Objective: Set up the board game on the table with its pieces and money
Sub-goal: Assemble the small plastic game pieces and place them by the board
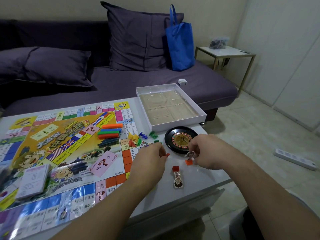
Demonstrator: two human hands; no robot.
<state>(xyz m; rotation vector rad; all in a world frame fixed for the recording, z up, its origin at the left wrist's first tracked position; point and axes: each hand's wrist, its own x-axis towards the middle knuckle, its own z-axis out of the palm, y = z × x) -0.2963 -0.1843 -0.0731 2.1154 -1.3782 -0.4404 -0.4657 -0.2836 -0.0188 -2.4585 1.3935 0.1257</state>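
Observation:
The colourful game board [57, 153] lies flat on the white table [199, 181]. My left hand [149, 161] pinches a small red-orange piece [167, 154] just off the board's right edge. My right hand [206, 153] holds a cardboard character pawn [190, 155] upright in an orange stand [189, 162]. A second character pawn [177, 178] with a red stand lies flat between my arms. Loose plastic pieces [138, 138] and coloured bars [110, 130] sit at the board's right side. A card stack [33, 181] rests on the board's near left.
A black roulette wheel [181, 138] stands right behind my right hand. The open white game box [170, 104] sits at the table's far right corner. A purple sofa [155, 84] with cushions and a blue bag [180, 44] lies beyond. A power strip [294, 158] is on the floor.

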